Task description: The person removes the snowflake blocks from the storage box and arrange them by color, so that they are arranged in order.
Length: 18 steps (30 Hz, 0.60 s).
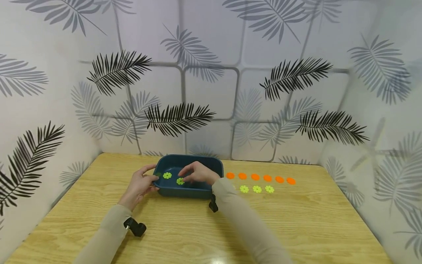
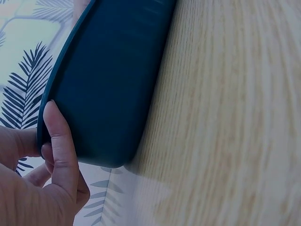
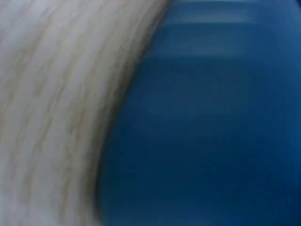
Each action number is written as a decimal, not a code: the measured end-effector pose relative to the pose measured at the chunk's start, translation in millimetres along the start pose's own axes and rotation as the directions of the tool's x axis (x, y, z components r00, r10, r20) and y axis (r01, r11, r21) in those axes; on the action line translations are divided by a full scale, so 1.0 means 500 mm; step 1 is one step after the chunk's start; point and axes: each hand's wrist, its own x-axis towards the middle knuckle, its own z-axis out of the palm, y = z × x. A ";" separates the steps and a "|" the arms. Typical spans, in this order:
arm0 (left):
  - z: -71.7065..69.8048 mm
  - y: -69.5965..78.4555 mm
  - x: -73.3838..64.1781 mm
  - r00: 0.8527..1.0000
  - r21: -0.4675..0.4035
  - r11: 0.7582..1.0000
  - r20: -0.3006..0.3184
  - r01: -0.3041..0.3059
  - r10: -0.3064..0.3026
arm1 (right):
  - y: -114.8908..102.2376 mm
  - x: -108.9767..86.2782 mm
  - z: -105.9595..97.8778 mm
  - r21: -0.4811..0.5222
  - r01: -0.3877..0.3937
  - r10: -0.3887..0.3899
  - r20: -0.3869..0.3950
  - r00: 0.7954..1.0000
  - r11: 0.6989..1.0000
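A dark blue plastic basin [image 1: 191,193] stands on the table. My left hand [image 1: 140,185] grips its left end, with the thumb on the outside of the rim in the left wrist view. Inside the basin lie two yellow-green, flower-shaped discs: one disc [image 1: 167,175] toward the left, another disc [image 1: 180,181] nearer the middle. My right hand [image 1: 199,173] reaches in over the basin's right part. Its thumb and forefinger stand apart just above the middle disc; whether they touch it is hard to tell. The right wrist view shows only the blurred basin wall.
Right of the basin, several orange discs [image 1: 255,176] lie in a row on the wooden table [image 1: 184,231]. In front of them runs a row of yellow-green discs [image 1: 256,189], its left end partly behind the right sleeve. A leaf-patterned wall [image 1: 211,91] rises behind the table.
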 end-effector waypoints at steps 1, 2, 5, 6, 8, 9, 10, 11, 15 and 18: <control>0.001 0.000 0.000 1.000 0.001 1.000 0.001 -0.001 0.001 | 0.002 0.003 0.002 -0.002 -0.010 0.010 -0.001 1.000 1.000; 0.001 -0.001 -0.001 1.000 0.004 1.000 0.002 0.001 -0.001 | 0.005 0.005 0.005 -0.008 -0.022 0.022 0.001 1.000 1.000; 0.003 -0.003 -0.003 1.000 0.014 1.000 0.012 0.005 -0.005 | 0.011 0.010 0.013 -0.039 -0.052 0.053 0.018 0.998 0.998; 0.003 -0.004 -0.003 1.000 0.013 1.000 0.010 0.008 -0.008 | 0.013 0.011 0.015 -0.051 -0.056 0.058 0.028 0.998 0.997; 0.003 -0.005 -0.003 1.000 0.015 1.000 0.006 0.008 -0.008 | 0.015 0.014 0.019 -0.082 -0.053 0.057 0.046 0.997 0.995; 0.002 -0.005 -0.003 1.000 0.014 1.000 0.006 0.005 -0.005 | 0.015 0.015 0.020 -0.096 -0.048 0.053 0.050 0.997 0.994; 0.002 -0.005 -0.002 1.000 0.011 1.000 0.004 0.000 0.000 | 0.016 0.017 0.020 -0.110 -0.042 0.048 0.049 0.998 0.993; 0.002 -0.005 -0.001 1.000 0.008 1.000 0.001 -0.004 0.004 | 0.016 0.018 0.020 -0.124 -0.036 0.042 0.048 0.998 0.992; 0.001 -0.003 0.001 1.000 0.007 1.000 -0.001 -0.012 0.012 | 0.018 0.023 0.020 -0.184 -0.002 0.008 0.032 0.999 0.983; 0.000 -0.002 0.002 1.000 0.007 1.000 -0.003 -0.007 0.007 | 0.020 0.024 0.020 -0.228 0.024 -0.018 0.030 0.999 0.973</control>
